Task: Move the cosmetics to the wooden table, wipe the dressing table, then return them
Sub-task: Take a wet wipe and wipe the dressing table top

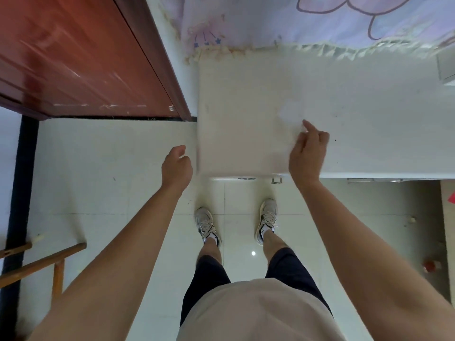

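Observation:
The white dressing table [357,99] fills the upper right, and no cosmetics show on the part in view. My right hand [309,151] hovers over its front edge with curled fingers. It pinches a blurred white tissue [290,114] that lies on the tabletop just beyond the fingertips. My left hand [176,166] hangs in the air left of the table's corner, loosely curled and holding nothing.
A red-brown wooden door or cabinet [73,57] stands at upper left. A patterned lilac curtain [295,18] hangs behind the table. Part of a wooden frame [44,262] shows at lower left. White tiled floor [110,168] lies beneath me, with a small red item [429,265] at right.

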Action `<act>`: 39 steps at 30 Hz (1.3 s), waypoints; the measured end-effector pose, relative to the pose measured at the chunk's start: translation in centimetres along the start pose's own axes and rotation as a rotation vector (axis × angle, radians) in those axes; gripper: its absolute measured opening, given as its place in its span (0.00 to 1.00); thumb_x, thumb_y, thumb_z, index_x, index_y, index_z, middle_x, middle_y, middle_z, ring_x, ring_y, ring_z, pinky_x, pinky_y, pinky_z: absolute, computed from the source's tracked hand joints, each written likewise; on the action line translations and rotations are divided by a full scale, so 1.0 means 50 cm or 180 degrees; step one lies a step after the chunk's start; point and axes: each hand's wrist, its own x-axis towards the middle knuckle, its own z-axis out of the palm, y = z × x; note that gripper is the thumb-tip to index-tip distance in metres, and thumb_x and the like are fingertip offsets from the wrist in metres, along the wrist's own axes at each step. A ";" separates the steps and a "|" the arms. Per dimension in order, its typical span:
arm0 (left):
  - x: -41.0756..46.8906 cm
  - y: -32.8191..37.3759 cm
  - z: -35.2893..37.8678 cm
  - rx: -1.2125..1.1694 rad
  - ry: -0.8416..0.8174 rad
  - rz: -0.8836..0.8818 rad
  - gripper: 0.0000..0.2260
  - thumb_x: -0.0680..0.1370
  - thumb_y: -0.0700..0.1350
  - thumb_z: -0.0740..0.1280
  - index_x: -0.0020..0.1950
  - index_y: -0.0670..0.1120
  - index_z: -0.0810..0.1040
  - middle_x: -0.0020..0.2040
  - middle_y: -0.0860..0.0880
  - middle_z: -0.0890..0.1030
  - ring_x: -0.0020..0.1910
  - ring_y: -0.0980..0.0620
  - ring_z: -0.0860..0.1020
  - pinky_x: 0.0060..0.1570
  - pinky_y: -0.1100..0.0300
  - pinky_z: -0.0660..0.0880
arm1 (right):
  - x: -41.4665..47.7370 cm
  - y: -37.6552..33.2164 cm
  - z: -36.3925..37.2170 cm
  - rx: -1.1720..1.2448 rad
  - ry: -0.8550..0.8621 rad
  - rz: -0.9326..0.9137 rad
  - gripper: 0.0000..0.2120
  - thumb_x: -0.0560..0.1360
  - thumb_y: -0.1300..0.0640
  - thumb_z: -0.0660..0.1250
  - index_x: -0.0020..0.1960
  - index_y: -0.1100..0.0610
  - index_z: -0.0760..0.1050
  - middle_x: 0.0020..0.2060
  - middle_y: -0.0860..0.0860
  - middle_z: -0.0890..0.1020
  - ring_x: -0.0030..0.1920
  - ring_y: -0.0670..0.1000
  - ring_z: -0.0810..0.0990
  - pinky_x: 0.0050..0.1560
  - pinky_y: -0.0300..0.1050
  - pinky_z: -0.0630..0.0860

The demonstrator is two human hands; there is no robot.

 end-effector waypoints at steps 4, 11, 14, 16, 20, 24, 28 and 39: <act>-0.016 0.024 0.050 0.0084 0.0175 0.0288 0.15 0.76 0.43 0.55 0.52 0.49 0.81 0.49 0.54 0.82 0.53 0.49 0.77 0.55 0.55 0.74 | -0.006 0.118 -0.080 -0.1286 0.0289 0.1161 0.21 0.80 0.65 0.55 0.73 0.58 0.67 0.62 0.63 0.71 0.58 0.63 0.73 0.58 0.53 0.66; 0.001 0.010 0.041 -0.0495 0.0234 0.0027 0.17 0.75 0.36 0.55 0.46 0.50 0.82 0.49 0.48 0.84 0.54 0.46 0.81 0.59 0.47 0.77 | -0.155 -0.058 0.094 -0.1216 -0.1199 -0.0173 0.31 0.72 0.71 0.57 0.75 0.61 0.62 0.59 0.62 0.72 0.55 0.64 0.72 0.55 0.55 0.68; 0.013 0.006 0.027 -0.0665 0.0483 -0.0141 0.16 0.77 0.37 0.55 0.53 0.46 0.81 0.50 0.45 0.83 0.46 0.50 0.83 0.54 0.48 0.80 | -0.131 -0.148 0.153 -0.0421 -0.1920 -0.0519 0.24 0.79 0.66 0.58 0.75 0.58 0.66 0.60 0.61 0.73 0.56 0.62 0.75 0.59 0.50 0.70; 0.018 0.007 0.022 -0.0601 0.0586 -0.0049 0.17 0.77 0.38 0.55 0.57 0.45 0.81 0.52 0.45 0.83 0.43 0.54 0.82 0.52 0.51 0.81 | -0.068 -0.171 0.154 0.0029 -0.1925 -0.0375 0.19 0.81 0.63 0.58 0.72 0.59 0.71 0.60 0.61 0.73 0.57 0.61 0.77 0.60 0.44 0.69; 0.033 0.029 0.035 -0.0575 0.0312 0.0067 0.17 0.77 0.38 0.58 0.61 0.45 0.81 0.58 0.49 0.81 0.54 0.51 0.80 0.60 0.48 0.77 | 0.075 -0.131 0.105 0.0198 -0.0839 0.0029 0.17 0.80 0.64 0.59 0.67 0.59 0.76 0.57 0.63 0.74 0.53 0.61 0.78 0.60 0.40 0.67; 0.047 0.052 0.047 -0.0364 0.0162 0.0286 0.14 0.75 0.45 0.65 0.61 0.51 0.80 0.49 0.56 0.82 0.48 0.54 0.81 0.55 0.51 0.79 | 0.181 -0.023 0.064 -0.0357 -0.0135 0.0815 0.18 0.82 0.58 0.56 0.71 0.58 0.70 0.63 0.61 0.71 0.57 0.59 0.77 0.59 0.41 0.66; 0.064 0.043 0.045 0.0065 0.0100 0.0560 0.16 0.75 0.45 0.69 0.63 0.50 0.80 0.58 0.53 0.81 0.49 0.55 0.80 0.57 0.51 0.78 | 0.233 -0.015 0.092 -0.1153 -0.0160 0.0961 0.20 0.82 0.59 0.54 0.74 0.56 0.66 0.66 0.59 0.69 0.62 0.61 0.74 0.63 0.50 0.68; 0.084 0.021 0.030 -0.0094 0.0001 0.0466 0.14 0.75 0.45 0.70 0.61 0.51 0.82 0.53 0.57 0.83 0.45 0.63 0.79 0.57 0.57 0.78 | 0.207 -0.271 0.318 -0.1654 -0.1566 -0.1176 0.34 0.74 0.68 0.55 0.77 0.47 0.59 0.63 0.57 0.68 0.59 0.59 0.70 0.60 0.52 0.68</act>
